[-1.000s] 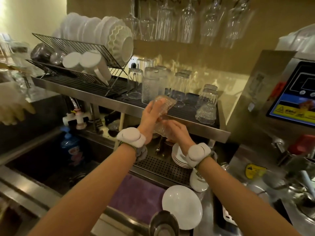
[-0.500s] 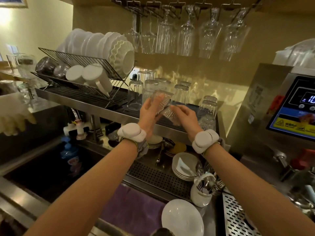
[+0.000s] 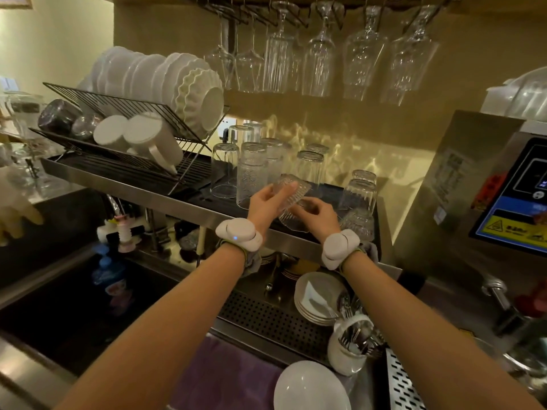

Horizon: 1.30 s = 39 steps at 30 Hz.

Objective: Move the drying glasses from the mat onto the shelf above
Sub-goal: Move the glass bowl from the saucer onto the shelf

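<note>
Two hands share one ribbed glass tumbler (image 3: 291, 192), which is tilted over the front part of the steel shelf (image 3: 165, 193), between the tall upturned glasses (image 3: 251, 170) and the stack of small ribbed glasses (image 3: 359, 199). The left hand (image 3: 268, 202) wraps the upper end, fingers curled over it; the right hand (image 3: 318, 216) pinches the lower end, near the rim, as far as I can tell. The tumbler looks light and rigid, but brittle, and probably slick if it is wet (it comes off a drying mat). Its ribbing should give the fingers some bite. The side wall seems the safest place to hold, not the thin rim, with neighbours close enough to knock.
</note>
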{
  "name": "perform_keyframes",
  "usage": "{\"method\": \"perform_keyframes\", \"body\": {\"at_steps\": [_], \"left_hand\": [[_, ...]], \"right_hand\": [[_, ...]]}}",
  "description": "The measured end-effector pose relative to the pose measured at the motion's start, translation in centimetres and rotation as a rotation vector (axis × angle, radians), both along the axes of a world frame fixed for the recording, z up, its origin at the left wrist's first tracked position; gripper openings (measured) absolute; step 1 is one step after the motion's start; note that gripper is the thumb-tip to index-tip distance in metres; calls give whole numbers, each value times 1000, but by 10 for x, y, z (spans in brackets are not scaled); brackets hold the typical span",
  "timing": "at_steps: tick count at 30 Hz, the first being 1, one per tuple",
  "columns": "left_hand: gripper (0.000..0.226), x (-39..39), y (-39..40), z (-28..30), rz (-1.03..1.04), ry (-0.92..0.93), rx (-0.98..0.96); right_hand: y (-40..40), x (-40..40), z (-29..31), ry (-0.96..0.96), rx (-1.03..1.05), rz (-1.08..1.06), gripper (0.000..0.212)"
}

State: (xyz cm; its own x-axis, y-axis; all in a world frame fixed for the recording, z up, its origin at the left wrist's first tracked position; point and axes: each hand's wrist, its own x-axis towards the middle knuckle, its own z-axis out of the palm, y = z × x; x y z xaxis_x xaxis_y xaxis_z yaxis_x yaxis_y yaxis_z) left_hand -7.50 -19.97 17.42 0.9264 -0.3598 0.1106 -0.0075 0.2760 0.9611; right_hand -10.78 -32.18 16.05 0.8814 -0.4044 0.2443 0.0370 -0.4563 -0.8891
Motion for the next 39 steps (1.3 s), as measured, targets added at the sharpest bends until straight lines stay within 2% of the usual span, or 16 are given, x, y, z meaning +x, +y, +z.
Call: {"method": "perform_keyframes", "body": {"at_steps": [2, 6, 9, 11, 13, 17, 21, 26, 39], "left_hand": [[56, 5, -6, 0, -2, -4, -10], [68, 13, -13, -3, 18, -5, 56], [48, 16, -16, -4, 48, -74, 71], [48, 18, -17, -6, 87, -115, 103], [53, 21, -20, -8, 119, -161, 151], [54, 21, -23, -13, 138, -291, 262], [56, 22, -25, -14, 119, -349, 380], [53, 23, -28, -16, 93, -402, 477], [65, 27, -31, -14, 74, -365, 556]], "right_hand": [[-4, 3, -2, -8, -32, 7, 48], [-8, 3, -4, 13, -42, 1, 57], [-8, 5, -3, 48, -54, -7, 63], [-7, 4, -3, 55, 5, 49, 69], [-12, 6, -4, 55, 153, 82, 75], [-17, 5, -2, 21, 375, 16, 63], [-17, 6, -6, -60, 393, -20, 58], [-19, 8, -7, -64, 426, -27, 58], [-18, 5, -2, -74, 430, -65, 54]]}}
